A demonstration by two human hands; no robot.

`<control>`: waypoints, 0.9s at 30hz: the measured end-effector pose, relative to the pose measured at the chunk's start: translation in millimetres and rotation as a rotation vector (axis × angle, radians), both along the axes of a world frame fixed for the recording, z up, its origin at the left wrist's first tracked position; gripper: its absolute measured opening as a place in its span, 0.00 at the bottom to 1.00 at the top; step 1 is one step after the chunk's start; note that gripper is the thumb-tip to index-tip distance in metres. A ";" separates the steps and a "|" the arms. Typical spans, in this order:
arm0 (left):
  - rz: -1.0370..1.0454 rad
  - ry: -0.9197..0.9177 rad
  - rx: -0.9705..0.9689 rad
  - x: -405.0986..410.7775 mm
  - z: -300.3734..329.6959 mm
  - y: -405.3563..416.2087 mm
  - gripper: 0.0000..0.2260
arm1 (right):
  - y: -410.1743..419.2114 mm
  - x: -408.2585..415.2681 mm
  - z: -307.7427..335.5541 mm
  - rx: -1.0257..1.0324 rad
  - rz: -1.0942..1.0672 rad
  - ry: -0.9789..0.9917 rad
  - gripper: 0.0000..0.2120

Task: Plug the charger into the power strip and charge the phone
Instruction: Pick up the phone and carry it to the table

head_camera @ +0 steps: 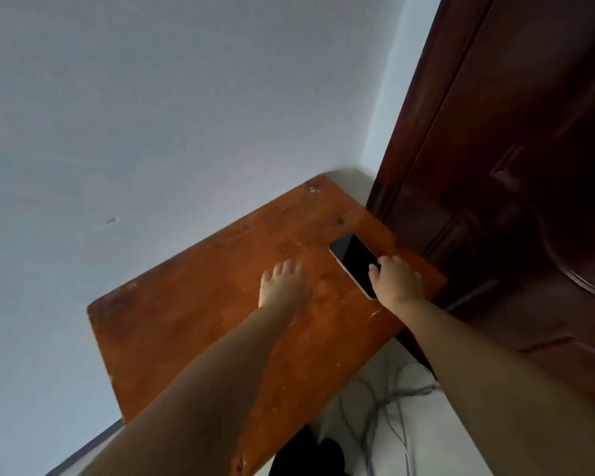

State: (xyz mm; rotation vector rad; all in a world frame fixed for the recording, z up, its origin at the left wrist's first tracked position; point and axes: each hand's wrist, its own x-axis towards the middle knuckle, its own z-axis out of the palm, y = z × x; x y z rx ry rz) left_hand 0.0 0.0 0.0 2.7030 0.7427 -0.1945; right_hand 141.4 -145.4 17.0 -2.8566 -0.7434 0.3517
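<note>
A phone (352,257) with a dark screen and pale pink edge lies face up on the worn wooden table (193,324), near its right edge. My right hand (395,281) rests on the phone's near end, fingers curled over its edges. My left hand (284,286) hovers flat over the middle of the table, fingers spread, holding nothing. No charger or power strip is in view on the table.
A dark brown wooden door (516,187) stands right beside the table. A grey wall (169,115) backs the table. Several grey cables (389,403) lie tangled on the pale floor below the table's near edge, beside a dark object (306,451).
</note>
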 end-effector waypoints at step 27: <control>0.031 0.079 0.026 22.7 -36.8 22.0 0.24 | 33.3 41.5 -3.1 0.101 0.156 -0.141 0.36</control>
